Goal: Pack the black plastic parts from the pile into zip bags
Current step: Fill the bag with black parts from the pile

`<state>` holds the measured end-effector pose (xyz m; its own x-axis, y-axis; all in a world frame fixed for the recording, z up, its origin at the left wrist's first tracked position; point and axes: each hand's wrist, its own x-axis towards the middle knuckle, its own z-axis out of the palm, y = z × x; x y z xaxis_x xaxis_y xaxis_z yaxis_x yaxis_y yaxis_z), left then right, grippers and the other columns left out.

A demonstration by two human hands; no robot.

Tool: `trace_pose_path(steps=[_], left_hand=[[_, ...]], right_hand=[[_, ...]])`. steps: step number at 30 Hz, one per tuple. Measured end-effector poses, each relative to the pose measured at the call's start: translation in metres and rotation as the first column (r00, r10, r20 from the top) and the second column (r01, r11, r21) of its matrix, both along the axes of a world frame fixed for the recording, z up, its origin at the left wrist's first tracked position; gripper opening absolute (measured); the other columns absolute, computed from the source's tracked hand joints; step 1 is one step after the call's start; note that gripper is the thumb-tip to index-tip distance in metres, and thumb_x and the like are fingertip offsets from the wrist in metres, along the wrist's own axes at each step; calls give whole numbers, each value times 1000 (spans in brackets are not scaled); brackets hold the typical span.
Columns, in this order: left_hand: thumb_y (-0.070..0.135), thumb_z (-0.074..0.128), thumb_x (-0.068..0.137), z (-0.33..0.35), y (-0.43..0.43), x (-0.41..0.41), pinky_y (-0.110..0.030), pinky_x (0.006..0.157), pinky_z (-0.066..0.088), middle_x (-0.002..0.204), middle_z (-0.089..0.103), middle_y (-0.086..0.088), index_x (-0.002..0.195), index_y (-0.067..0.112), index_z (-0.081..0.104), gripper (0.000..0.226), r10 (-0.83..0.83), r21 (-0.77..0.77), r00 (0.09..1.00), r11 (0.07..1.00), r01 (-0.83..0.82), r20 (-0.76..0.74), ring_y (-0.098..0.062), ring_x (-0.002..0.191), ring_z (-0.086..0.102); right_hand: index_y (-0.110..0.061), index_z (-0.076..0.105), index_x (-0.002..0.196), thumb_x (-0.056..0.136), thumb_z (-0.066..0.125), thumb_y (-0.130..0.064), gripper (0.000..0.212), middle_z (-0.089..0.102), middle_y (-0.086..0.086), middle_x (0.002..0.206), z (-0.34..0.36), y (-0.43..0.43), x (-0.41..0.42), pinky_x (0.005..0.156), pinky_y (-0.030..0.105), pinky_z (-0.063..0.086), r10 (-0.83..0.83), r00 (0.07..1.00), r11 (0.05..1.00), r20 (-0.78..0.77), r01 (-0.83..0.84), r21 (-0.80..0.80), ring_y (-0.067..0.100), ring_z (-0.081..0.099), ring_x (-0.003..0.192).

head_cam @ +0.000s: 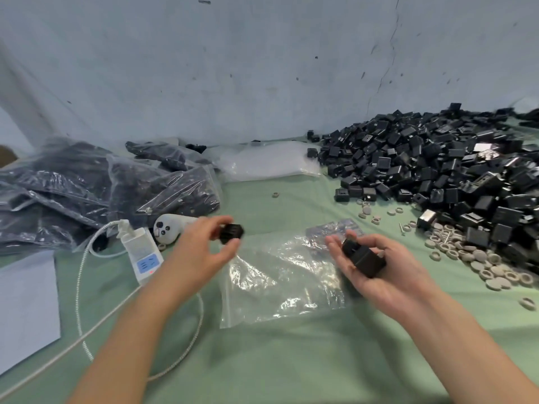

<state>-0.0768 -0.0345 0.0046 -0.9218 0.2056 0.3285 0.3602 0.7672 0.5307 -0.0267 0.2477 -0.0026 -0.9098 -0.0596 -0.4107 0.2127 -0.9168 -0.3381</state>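
Nearest us, the green table cover (291,360) stretches across the whole foreground, with a white cable (87,330) looping over it on the left beside a pale sheet of paper (26,310).

Both forearms reach in. The left hand (204,249) is up off the cover, thumb and fingertips pinching a small black part (231,233), fingers closed right on it. Over on the right, the right hand (376,275) sits palm up, a blocky black part (364,258) lying across it, fingers and thumb curled loosely round it.

Between and under the two hands lies a clear zip bag (280,284), flat and crinkled on the cover. I can't tell whether its mouth is open.

Just beyond the left hand there's a white power strip (143,252) with a blue label, and a white controller (169,225) beside it. Right of the right hand, grey rings (472,258) are scattered along the cover.

Farther back on the left, filled zip bags (102,185) are heaped together, dark with parts. At the far centre rests a stack of empty bags (268,161). And on the far right is the big pile of black parts (437,170), running up against the pale wall (262,68).
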Motion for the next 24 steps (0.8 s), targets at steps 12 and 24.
trace_pose_path(steps=[12, 24], left_hand=[[36, 75, 82, -27, -8, 10, -3, 69, 39, 88, 66, 27, 85, 57, 64, 24, -81, -90, 960, 990, 109, 268, 10, 84, 59], [33, 68, 86, -42, 69, -7, -5, 76, 47, 103, 69, 28, 99, 43, 71, 17, -336, 143, 848, 942, 303, 410, 11, 94, 64]], right_hand=[[-5, 55, 124, 93, 47, 0, 32, 59, 30, 119, 0, 37, -8, 89, 39, 59, -139, 990, 982, -19, 140, 129, 37, 71, 96], [-6, 56, 120, 98, 45, -4, 24, 63, 19, 106, -14, 27, -65, 55, 27, 58, 68, 994, 795, -85, -3, 607, 21, 73, 69]])
